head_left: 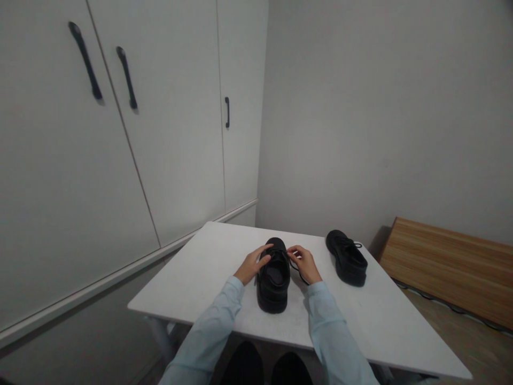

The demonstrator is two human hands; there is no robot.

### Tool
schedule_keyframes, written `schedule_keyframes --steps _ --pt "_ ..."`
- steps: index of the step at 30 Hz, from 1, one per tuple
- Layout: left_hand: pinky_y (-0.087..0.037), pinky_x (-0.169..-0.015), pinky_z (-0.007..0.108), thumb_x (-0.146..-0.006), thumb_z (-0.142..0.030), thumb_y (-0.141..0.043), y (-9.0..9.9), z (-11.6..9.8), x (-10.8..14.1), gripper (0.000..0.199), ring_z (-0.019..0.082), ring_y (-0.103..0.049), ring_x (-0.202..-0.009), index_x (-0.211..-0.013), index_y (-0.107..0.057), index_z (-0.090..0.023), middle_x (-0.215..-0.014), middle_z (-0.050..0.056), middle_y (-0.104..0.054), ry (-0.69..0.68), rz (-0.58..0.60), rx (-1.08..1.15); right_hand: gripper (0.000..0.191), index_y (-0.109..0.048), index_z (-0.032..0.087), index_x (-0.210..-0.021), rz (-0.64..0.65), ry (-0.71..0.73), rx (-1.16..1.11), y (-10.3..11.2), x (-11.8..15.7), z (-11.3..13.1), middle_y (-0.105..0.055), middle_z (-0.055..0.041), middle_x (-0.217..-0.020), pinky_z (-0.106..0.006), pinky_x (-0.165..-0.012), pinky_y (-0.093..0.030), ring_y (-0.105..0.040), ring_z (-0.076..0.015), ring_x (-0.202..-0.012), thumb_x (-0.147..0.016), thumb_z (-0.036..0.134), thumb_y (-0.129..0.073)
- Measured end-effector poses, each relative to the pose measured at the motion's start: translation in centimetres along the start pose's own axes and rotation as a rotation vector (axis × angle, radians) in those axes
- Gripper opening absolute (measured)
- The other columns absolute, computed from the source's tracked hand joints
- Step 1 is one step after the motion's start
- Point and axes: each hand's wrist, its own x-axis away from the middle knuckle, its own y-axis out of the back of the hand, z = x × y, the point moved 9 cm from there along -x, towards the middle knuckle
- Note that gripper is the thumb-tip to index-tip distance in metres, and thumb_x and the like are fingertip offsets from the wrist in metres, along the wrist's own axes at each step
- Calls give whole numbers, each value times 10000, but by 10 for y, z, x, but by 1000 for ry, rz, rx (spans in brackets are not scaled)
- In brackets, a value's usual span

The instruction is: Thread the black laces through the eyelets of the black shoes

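A black lace-up shoe (273, 297) stands upright on the white table, toe pointing away from me and heel toward me. My left hand (253, 264) grips its left side, with thumb and fingers over the edge near the tongue and laces. At the shoe's right side, my right hand (303, 263) is closed in a pinch on a black shoelace (295, 268), whose loose length hangs below the fingers. Small detail of the lacing is too dark to make out. The matching black shoe (348, 260) rests farther right, with its laces in a bow.
The white table (192, 278) reaches from the cabinet side across to the right. White cabinets (176, 107) with dark handles line the left, and a grey wall (380, 107) is behind. A wood-grain board (449, 267) and a dark cable lie beyond the table's right edge.
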Motion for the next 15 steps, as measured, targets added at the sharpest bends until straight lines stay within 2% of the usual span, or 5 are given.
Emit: schedule_keyframes --steps 6,12,15 --pt "-275 -1098 385 -907 -518 -334 -1 1 1 510 229 -461 -1243 -1242 -556 -205 -1301 75 -552 7 -6 47 193 -640 176 -713 -10 -3 -5 -2 -5 -1 -667 -54 -762 -323 -676 -464 -589 -189 -694 -720 367 -611" --pt "-287 -1087 396 -845 -503 -495 -5 0 0 514 250 -447 -1248 -1256 -534 -197 -1316 97 -531 6 20 8 225 -634 173 -708 -28 7 2 -4 -9 -1 -657 -48 -741 -328 -700 -454 -581 -189 -704 -726 395 -604" --pt "-280 -1095 387 -875 -515 -423 -4 1 0 505 235 -447 -1247 -1234 -550 -184 -1303 97 -540 11 13 24 237 -612 174 -709 -47 3 7 -5 -9 -3 -639 -44 -728 -319 -681 -446 -572 -189 -704 -737 408 -589"
